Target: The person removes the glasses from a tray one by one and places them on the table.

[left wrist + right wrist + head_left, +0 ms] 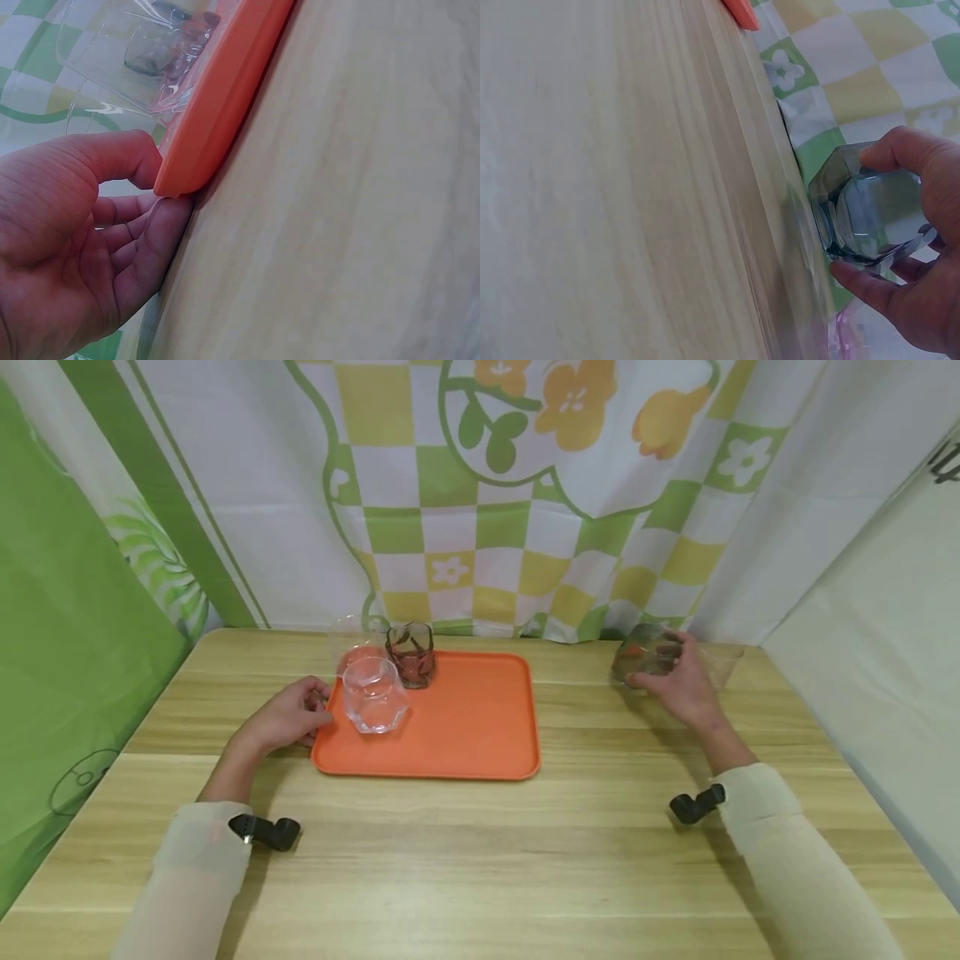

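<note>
My left hand grips the left rim of an orange tray; in the left wrist view the thumb lies over the rim and fingers are beneath it. On the tray's left part stand a clear glass and a brown tinted glass. Another clear glass is behind them, partly overlapped. Far to the right, my right hand holds a grey tinted faceted glass between thumb and fingers. From the head view I cannot tell whether this glass touches the table.
A further clear glass stands just right of my right hand, partly hidden by it. The wooden table ends at a checked, flowered curtain behind the tray. Bare wood lies between the tray and the right hand.
</note>
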Motion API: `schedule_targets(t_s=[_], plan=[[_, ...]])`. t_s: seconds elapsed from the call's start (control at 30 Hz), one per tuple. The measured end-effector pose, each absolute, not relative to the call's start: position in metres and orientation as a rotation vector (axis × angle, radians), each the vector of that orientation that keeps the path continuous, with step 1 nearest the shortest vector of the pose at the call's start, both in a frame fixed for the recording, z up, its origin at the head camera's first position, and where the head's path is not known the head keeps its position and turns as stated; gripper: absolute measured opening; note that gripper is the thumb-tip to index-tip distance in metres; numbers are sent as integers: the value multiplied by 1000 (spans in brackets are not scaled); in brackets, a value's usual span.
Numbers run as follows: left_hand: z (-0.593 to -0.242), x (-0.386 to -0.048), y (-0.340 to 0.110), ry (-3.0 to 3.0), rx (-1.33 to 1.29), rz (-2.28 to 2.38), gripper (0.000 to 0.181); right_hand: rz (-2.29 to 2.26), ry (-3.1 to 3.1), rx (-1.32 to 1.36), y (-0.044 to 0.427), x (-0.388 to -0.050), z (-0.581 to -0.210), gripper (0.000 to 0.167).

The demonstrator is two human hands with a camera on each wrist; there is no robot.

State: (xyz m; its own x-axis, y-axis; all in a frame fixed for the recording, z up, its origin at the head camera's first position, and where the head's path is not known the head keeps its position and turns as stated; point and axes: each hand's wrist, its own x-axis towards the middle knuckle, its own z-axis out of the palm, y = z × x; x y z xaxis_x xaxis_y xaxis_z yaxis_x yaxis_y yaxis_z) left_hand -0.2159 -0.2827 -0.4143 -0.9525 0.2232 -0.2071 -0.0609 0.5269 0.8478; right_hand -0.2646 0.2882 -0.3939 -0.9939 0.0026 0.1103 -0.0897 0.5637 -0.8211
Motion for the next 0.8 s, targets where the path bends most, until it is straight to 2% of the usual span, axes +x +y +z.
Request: schedule_targets(t_s=[0.8], plan=[[-416,-217,-283,2498,127,1371,40,1364,-2722,55,303,-266,-397,102]])
